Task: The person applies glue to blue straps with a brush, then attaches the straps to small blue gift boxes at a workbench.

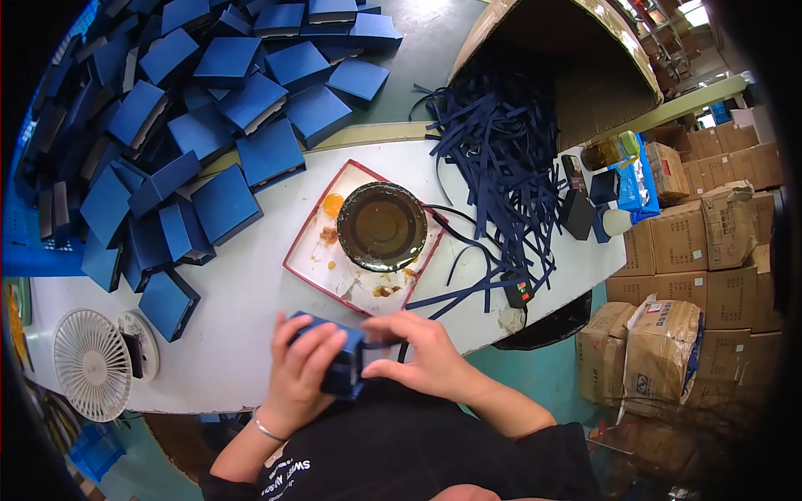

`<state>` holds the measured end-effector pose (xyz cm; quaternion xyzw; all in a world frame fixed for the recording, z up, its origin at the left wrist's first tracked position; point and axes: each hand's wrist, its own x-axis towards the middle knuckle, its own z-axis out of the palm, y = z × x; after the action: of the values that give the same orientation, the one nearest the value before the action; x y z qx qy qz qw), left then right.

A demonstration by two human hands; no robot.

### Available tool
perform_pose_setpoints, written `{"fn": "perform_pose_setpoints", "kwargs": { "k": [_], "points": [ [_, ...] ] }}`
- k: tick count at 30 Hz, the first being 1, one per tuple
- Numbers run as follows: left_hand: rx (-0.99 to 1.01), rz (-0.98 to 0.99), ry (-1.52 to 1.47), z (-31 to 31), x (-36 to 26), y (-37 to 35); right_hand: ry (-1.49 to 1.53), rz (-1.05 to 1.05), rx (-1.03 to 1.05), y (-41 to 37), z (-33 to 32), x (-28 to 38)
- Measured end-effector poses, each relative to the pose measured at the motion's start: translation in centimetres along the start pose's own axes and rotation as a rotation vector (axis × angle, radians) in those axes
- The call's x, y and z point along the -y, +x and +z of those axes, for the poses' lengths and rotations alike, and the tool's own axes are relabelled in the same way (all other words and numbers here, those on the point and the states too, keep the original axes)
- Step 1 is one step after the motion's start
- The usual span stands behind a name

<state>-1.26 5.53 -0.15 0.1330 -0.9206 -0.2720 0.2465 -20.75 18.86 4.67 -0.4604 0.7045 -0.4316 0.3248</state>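
Observation:
My left hand (302, 363) is wrapped round a small dark blue box (344, 367), held close to my body at the table's near edge. On the box's right side, my right hand (430, 351) has thumb and forefinger curled around a dark blue ribbon (380, 343) that runs to the box. The fingertips partly cover where ribbon and box meet. Beyond my hands stands a round pot of brown liquid (383, 227) on a red-rimmed white tray (305, 282) with amber drips. A tangled heap of dark blue ribbons (501, 134) spills from a cardboard box (610, 92).
Many blue boxes (225, 204) are piled at the left. A white fan (93, 365) stands at the near left. A switch box with a cable (518, 290), a jar (610, 150) and small bottles are to the right. Cartons (668, 334) stack beyond the table.

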Motion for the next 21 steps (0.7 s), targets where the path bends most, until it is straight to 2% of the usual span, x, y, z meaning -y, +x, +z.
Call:
{"fn": "perform_pose_setpoints", "kwargs": {
  "k": [2,3,5,7,8,9,11,14,16,17,18,19,21],
  "points": [
    [0.068,-0.094,0.079,-2.2,0.9,-0.8,0.011,0.002,0.037,0.2,-1.6,-0.6],
    [0.104,-0.174,0.142,-3.2,1.6,-1.7,-0.085,-0.077,-0.04,0.0,-2.6,-2.0],
    [0.165,-0.35,0.205,-5.7,2.4,-3.3,-0.25,0.091,-0.12,-0.6,-5.2,-4.2],
    [0.261,-0.519,0.348,-8.3,2.7,-5.0,-0.59,-0.015,-0.27,0.0,-7.4,-6.2],
    [0.307,-0.609,0.431,-9.1,2.9,-6.2,-0.688,-0.053,-0.289,0.4,-8.1,-7.5],
    [0.295,-0.646,0.46,-10.0,2.4,-6.5,-0.717,0.01,-0.25,0.8,-8.6,-8.4],
    [0.267,-0.709,0.498,-11.2,1.4,-5.8,-0.725,-0.057,-0.223,1.6,-8.7,-9.1],
    [0.032,-0.623,0.465,-11.1,2.6,-4.1,-0.694,-0.154,-0.247,2.1,-9.3,-10.1],
    [-0.09,-0.606,0.45,-11.3,3.7,-1.8,-0.571,-0.172,-0.347,2.0,-10.3,-9.3],
    [-0.081,-0.547,0.469,-11.5,4.5,-0.2,-0.509,-0.178,-0.399,1.8,-10.8,-8.4],
    [-0.07,-0.487,0.487,-11.8,5.5,1.4,-0.345,-0.07,-0.478,1.1,-11.0,-7.0],
    [-0.058,-0.426,0.503,-12.1,6.4,2.9,-0.303,-0.027,-0.474,-0.1,-12.1,-6.6],
    [0.139,-0.318,0.636,-12.7,7.8,5.2,0.077,-0.022,-0.544,-2.2,-12.8,-4.4]
  ]
}}
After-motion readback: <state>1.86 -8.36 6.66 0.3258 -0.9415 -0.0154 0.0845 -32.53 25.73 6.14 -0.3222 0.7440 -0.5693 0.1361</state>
